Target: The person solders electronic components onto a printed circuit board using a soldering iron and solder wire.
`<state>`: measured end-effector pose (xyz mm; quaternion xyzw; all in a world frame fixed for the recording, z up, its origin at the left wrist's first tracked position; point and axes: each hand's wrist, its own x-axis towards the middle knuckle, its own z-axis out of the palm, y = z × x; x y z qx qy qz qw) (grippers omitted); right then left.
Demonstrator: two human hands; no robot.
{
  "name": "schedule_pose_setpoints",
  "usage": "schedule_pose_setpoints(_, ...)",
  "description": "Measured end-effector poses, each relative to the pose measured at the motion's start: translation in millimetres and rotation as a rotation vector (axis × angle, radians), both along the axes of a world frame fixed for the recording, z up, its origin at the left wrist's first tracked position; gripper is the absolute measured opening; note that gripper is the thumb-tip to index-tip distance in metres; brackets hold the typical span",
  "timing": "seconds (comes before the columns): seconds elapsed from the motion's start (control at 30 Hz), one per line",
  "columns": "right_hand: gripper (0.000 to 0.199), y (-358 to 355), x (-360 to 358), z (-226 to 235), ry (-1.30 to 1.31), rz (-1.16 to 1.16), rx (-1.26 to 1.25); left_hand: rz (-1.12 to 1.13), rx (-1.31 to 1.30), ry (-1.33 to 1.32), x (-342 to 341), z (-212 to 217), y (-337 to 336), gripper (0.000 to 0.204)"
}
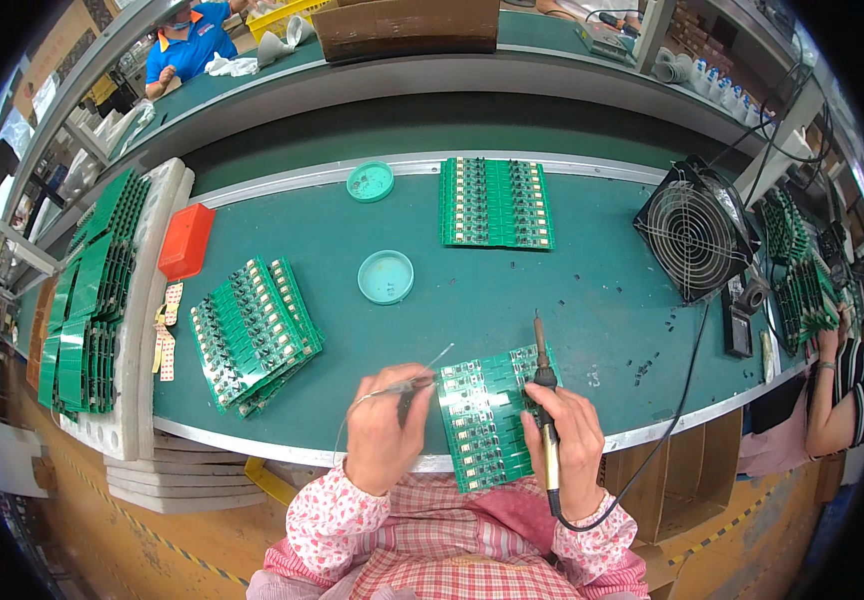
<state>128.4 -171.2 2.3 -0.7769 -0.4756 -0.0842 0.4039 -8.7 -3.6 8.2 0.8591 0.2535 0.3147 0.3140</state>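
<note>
A green panel of circuit boards (pixel 474 420) lies at the front edge of the bench, between my two hands. My left hand (pixel 380 435) is closed around a thin length of solder wire (pixel 442 353), whose end sticks out above the panel's upper left corner. Something dark shows between these fingers, too small to name. My right hand (pixel 574 440) grips a soldering iron (pixel 542 370) over the panel's right side. Its tip points away from me, beyond the panel's far edge, and its black cord loops off to the right.
Stacked board panels (pixel 257 335) lie left, others (pixel 497 205) at the back. Two round turquoise dishes (pixel 386 277) (pixel 370 181) sit mid-bench. A black fan (pixel 690 230) stands right, near scattered small dark parts (pixel 642 372). A red bin (pixel 186 242) is left; co-workers sit beyond.
</note>
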Motion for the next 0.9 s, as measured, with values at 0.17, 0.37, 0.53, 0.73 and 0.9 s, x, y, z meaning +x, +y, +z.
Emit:
schedule_pose_setpoints(0.17,0.025,-5,-1,16,0.099,0.006,0.135,0.069,-0.059,0.014,-19,3,5,0.016)
schedule_pose_setpoints(0.37,0.015,8,-11,15,0.792,0.038,0.239,0.050,-0.037,0.032,-17,-4,4,0.016)
schedule_pose_setpoints(0.53,0.017,19,-9,11,0.868,0.069,0.236,0.025,0.070,0.023,-15,-7,3,0.017)
schedule_pose_setpoints(0.73,0.017,22,-8,9,0.902,0.071,0.223,0.032,0.053,0.023,-16,-10,4,0.020)
schedule_pose_setpoints(0.9,0.017,22,-8,9,0.893,0.083,0.230,0.024,0.043,0.017,-15,-9,4,0.022)
